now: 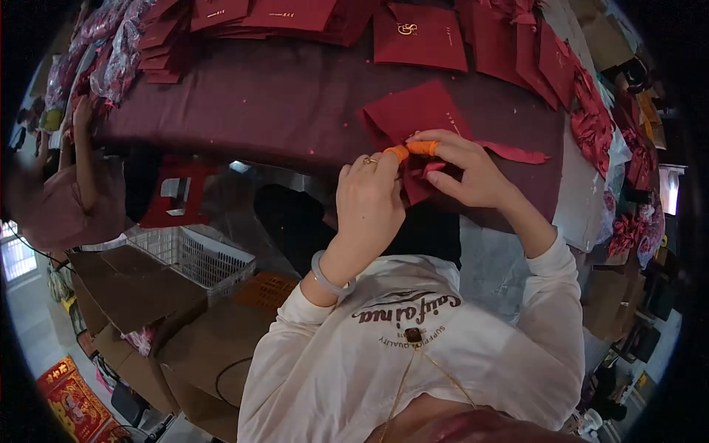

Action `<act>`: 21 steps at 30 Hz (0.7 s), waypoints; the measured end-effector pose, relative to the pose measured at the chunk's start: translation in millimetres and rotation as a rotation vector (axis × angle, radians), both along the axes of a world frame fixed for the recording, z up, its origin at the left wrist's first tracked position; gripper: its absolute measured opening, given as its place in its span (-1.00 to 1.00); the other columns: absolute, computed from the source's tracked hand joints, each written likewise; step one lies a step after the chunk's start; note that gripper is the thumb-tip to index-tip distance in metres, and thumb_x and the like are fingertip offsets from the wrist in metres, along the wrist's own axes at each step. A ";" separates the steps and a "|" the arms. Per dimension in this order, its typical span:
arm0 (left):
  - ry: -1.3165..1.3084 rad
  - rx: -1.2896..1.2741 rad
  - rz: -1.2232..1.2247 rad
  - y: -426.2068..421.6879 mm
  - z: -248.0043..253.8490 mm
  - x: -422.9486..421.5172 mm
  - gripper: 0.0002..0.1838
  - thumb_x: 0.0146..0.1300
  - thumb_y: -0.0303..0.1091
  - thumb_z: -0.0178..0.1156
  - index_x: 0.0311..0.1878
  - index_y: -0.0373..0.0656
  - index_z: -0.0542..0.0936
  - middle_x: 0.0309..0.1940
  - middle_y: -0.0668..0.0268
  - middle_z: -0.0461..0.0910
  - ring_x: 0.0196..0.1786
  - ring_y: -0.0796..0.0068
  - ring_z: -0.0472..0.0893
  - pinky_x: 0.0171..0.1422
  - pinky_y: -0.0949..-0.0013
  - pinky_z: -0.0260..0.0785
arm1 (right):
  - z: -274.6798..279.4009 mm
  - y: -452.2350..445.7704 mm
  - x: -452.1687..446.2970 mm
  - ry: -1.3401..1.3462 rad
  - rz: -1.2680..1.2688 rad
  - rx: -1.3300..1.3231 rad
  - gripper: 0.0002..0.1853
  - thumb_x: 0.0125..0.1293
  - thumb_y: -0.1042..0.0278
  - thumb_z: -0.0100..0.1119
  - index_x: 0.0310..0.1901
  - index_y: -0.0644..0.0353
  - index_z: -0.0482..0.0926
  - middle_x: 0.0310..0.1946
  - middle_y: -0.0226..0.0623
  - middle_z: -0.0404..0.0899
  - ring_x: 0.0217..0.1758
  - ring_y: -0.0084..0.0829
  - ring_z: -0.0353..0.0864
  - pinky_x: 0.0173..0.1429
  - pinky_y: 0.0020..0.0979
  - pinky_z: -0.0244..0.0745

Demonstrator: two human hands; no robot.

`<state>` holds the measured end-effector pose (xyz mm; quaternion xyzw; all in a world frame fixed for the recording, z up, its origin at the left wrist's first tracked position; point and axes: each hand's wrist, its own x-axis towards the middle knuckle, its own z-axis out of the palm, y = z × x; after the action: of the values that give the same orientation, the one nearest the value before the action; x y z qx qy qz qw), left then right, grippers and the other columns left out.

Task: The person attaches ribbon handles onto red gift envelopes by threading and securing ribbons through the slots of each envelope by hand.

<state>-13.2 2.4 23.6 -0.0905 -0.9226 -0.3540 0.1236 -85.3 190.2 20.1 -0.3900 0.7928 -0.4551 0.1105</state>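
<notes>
A red folded paper bag [425, 109] with small light print lies tilted at the table's near edge. My left hand [369, 199] is closed at its near side, its fingertips turned away from view. Beside it my right hand [469, 171] pinches a red ribbon [434, 170] between thumb and fingers. Orange covers sit on a finger of each hand, and the fingertips almost meet. One ribbon tail [517, 153] stretches out to the right over the cloth. What the left fingertips grip is largely hidden; ribbon shows right by them.
Several red bags [419, 38] and stacks of red paper [269, 15] line the far side of the dark red tablecloth [244, 111]. Red ribbon bundles [591, 118] lie at right. Left are another person's arm [85, 159], a white crate [207, 258] and cardboard boxes [136, 288].
</notes>
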 end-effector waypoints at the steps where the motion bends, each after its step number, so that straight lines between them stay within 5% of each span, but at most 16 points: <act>1: -0.057 0.019 0.002 -1.0 0.1 0.4 -0.73 -0.14 -0.62 0.16 -0.28 -0.23 0.43 -0.44 0.14 0.51 -0.33 0.11 0.52 -0.27 0.19 0.27 | 1.1 -1.3 0.4 0.010 0.013 0.007 -0.60 0.14 0.41 0.18 0.04 0.30 0.48 0.09 -0.13 0.44 0.16 -0.19 0.44 0.22 -0.30 0.33; 13: -0.076 -0.019 0.141 -10.8 1.2 9.2 -0.74 -0.05 -0.62 0.17 -0.21 -0.23 0.53 -0.38 0.09 0.52 -0.34 0.04 0.56 -0.33 0.17 0.42 | -6.2 -9.7 5.4 0.152 0.015 0.154 -0.40 0.03 0.30 0.33 0.15 0.22 0.40 0.18 -0.22 0.35 0.21 -0.19 0.34 0.25 -0.28 0.27; 16: -0.201 0.125 0.127 -32.5 5.0 13.5 -0.63 -0.07 -0.64 0.21 -0.10 -0.22 0.57 -0.46 0.13 0.47 -0.42 0.17 0.51 -0.35 0.31 0.37 | -8.9 -11.5 7.2 0.200 -0.016 0.149 -0.40 0.05 0.26 0.32 0.15 0.21 0.39 0.17 -0.23 0.34 0.18 -0.17 0.34 0.23 -0.27 0.29; 17: -0.363 0.215 0.108 -38.9 10.8 18.4 -0.57 -0.04 -0.65 0.24 -0.02 -0.20 0.56 -0.50 0.22 0.47 -0.48 0.39 0.47 -0.37 0.47 0.32 | -9.7 -11.3 7.3 0.225 -0.012 0.143 -0.40 0.05 0.27 0.32 0.16 0.21 0.39 0.18 -0.23 0.34 0.17 -0.16 0.34 0.23 -0.27 0.29; 20: -0.405 0.483 0.198 -58.3 -1.4 32.3 -0.59 0.03 -0.63 0.24 0.02 -0.21 0.54 -0.52 0.34 0.48 -0.49 0.61 0.40 -0.38 0.56 0.27 | -13.3 -10.4 7.5 0.199 -0.016 0.132 -0.36 0.00 0.30 0.33 0.17 0.19 0.38 0.20 -0.27 0.33 0.18 -0.20 0.33 0.25 -0.28 0.25; 21: -0.467 0.398 0.260 -64.5 5.5 35.0 -0.62 0.07 -0.61 0.25 0.01 -0.24 0.53 -0.49 0.42 0.51 -0.47 0.70 0.36 -0.36 0.61 0.24 | -13.5 -10.6 7.7 0.197 -0.022 0.129 -0.36 0.00 0.30 0.33 0.17 0.19 0.38 0.20 -0.27 0.33 0.18 -0.20 0.33 0.25 -0.28 0.25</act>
<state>21.8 -62.1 29.0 0.1372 -0.8426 -0.5198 -0.0318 -77.7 179.7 6.7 -0.4163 0.8317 -0.3638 0.0521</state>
